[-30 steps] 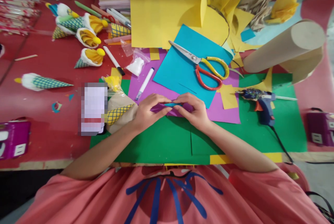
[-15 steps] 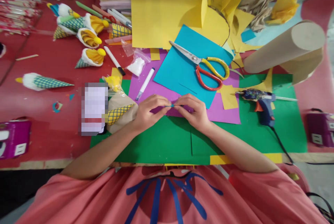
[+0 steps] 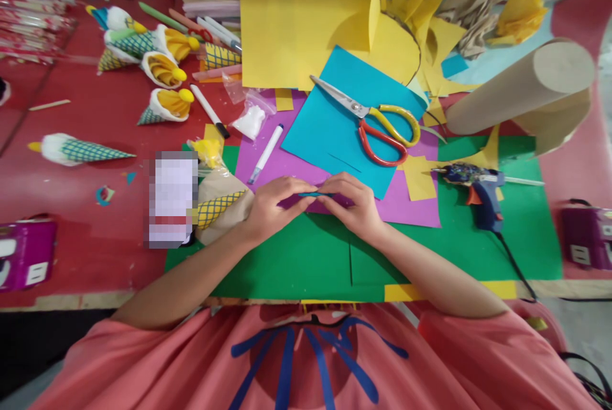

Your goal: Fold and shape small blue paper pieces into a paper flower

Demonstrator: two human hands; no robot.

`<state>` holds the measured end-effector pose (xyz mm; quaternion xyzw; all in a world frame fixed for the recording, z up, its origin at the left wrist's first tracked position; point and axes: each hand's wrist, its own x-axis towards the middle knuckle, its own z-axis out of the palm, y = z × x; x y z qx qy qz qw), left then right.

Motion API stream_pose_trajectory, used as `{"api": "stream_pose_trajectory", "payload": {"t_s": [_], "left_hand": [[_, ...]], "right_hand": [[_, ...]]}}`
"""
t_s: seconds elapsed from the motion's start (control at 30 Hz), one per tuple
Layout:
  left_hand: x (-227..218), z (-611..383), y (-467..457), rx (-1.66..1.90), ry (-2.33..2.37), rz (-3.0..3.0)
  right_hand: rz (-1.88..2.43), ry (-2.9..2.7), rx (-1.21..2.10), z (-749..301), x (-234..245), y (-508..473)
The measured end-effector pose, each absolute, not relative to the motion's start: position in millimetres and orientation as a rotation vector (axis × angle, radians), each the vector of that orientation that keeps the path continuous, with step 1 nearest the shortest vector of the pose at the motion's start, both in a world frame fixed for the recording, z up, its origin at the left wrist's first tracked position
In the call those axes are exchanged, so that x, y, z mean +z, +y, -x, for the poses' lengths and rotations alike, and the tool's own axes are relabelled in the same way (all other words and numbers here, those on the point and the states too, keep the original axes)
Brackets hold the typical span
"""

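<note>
My left hand (image 3: 277,206) and my right hand (image 3: 352,205) meet over the purple paper (image 3: 415,206), fingertips pinched together. Between them they grip a small strip of blue paper (image 3: 313,194), seen nearly edge-on and partly covered by the fingers. Just beyond lies a sheet of blue paper (image 3: 325,123), with red-and-yellow-handled scissors (image 3: 366,113) resting on it. A capped marker (image 3: 266,153) is on the purple paper near my left hand. Beside my left wrist sits a yellow patterned cone (image 3: 220,209) on beige paper.
A hot glue gun (image 3: 482,190) lies right on green paper (image 3: 287,270), its cord running off the front edge. A cardboard tube (image 3: 507,91) is behind it. Yellow card (image 3: 287,34) covers the back. At left are a blurred-out flat object (image 3: 173,196) and several finished cones (image 3: 167,106).
Both hands have shifted their fingers slightly on the blue paper strip, and more of it shows between them now. Everything else on the table stays where it was.
</note>
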<state>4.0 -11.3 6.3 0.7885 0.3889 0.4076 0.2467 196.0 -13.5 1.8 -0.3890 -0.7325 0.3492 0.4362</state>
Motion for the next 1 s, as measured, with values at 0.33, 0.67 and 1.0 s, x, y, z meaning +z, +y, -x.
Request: {"api": "stream_pose_trajectory", "payload": {"t_s": [0.33, 0.67, 1.0], "left_hand": [[7.8, -4.4, -12.3, 1.135, 1.093, -2.127], [2.8, -3.6, -13.3, 0.994, 1.245, -1.782], [3.0, -4.0, -11.6, 0.913, 1.209, -1.683]], "right_hand": [[0.969, -1.798, 0.858, -195.7, 1.7, -15.1], [1.048, -1.732, 1.148, -194.0, 2.4, -13.9], [1.084, -1.521, 1.275, -195.1, -0.4, -11.4]]}}
